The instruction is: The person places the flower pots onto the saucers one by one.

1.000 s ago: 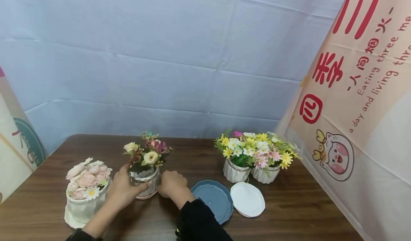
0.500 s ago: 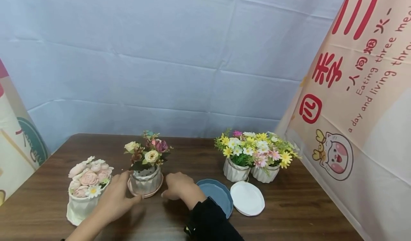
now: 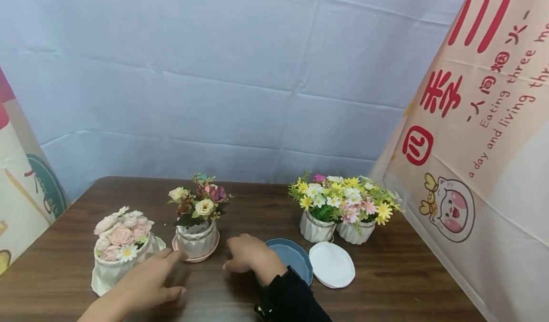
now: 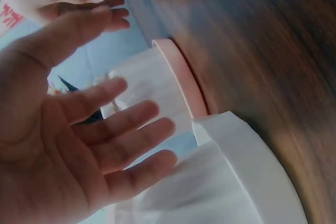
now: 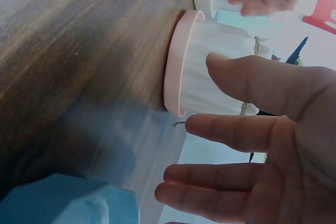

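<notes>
Left hand (image 3: 147,284) and right hand (image 3: 249,256): fingers spread, empty, flanking ribbed white pot of mixed roses (image 3: 196,238). Upright, long axis vertical, on one pink saucer (image 3: 195,257) on brown wooden table (image 3: 407,284). Counted: four flower pots, three saucers.

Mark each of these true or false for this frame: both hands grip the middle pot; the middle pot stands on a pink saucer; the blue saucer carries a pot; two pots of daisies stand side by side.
1. Both hands grip the middle pot: false. The left hand and right hand are open, beside the middle pot, not holding it.
2. It stands on a pink saucer: true.
3. The blue saucer carries a pot: false. Nothing stands on it.
4. Two daisy pots stand side by side: true.
</notes>
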Demonstrator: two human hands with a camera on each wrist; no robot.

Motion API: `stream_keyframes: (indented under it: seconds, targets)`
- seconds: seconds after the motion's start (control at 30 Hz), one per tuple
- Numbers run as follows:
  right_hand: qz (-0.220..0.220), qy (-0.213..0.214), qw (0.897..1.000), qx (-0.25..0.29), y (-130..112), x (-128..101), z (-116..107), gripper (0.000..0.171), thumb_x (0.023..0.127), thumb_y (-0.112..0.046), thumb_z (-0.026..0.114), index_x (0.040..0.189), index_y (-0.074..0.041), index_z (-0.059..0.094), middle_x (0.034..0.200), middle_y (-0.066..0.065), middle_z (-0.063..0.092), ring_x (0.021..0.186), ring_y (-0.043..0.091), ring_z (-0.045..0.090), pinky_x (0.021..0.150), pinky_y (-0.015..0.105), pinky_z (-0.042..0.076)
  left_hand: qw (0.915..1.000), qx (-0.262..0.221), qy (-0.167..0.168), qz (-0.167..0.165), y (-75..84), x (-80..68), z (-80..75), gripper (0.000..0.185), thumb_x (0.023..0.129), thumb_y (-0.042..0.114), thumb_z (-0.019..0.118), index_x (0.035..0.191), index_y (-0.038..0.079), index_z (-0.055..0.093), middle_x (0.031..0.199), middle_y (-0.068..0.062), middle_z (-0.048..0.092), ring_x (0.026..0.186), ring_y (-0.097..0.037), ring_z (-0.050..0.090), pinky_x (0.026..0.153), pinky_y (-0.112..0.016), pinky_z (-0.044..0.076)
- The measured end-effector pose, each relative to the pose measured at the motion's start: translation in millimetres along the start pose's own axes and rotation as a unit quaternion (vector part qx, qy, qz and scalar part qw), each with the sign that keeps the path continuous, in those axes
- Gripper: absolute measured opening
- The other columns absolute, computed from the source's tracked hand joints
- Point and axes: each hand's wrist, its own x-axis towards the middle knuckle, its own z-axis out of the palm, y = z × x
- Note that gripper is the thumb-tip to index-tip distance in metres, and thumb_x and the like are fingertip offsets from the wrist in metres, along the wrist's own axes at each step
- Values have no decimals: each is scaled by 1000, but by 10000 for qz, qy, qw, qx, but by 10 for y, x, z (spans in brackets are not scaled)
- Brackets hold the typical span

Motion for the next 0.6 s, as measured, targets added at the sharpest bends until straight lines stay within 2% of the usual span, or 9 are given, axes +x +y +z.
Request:
stream_keyframes:
  seconds: [0.1, 0.3, 0.43, 0.6]
  targets:
    - [-3, -10, 10000, 37, 10, -12, 2, 46, 84, -32, 69, 124, -11, 59, 114, 3, 59, 113, 21, 50, 88, 34, 44, 9995, -4, -243, 198, -11, -15, -1, 64, 64, 35, 81, 114, 4, 58, 108, -13, 57, 86, -30, 59, 69, -52, 49]
    - [-37, 13, 10000, 51, 24, 0, 13, 45, 84, -32, 69, 123, -10, 60, 113, 3, 60, 111, 20, 51, 88, 34, 44, 9983, 57, -442, 380, -21, -4, 14, 58, 64, 39, 80, 108, 8, 58, 97, -5, 56, 77, -21, 55, 62, -44, 48]
    - [-62, 35, 9999, 91, 42, -7, 18, 45, 84, -32, 69, 123, -11, 60, 113, 2, 60, 111, 20, 52, 88, 34, 44, 9982, -26, -471, 362, -3, 6, 22, 60, 65, 39, 79, 111, 7, 58, 101, -6, 56, 82, -22, 56, 66, -45, 49]
    - [-93, 127, 9995, 256, 85, -54, 8, 47, 84, -31, 69, 126, -13, 58, 118, 2, 58, 115, 21, 49, 91, 35, 42, 9982, -65, -319, 497, 54, 40, 60, 67, 66, 40, 79, 117, 3, 58, 110, -10, 56, 88, -25, 58, 73, -47, 49]
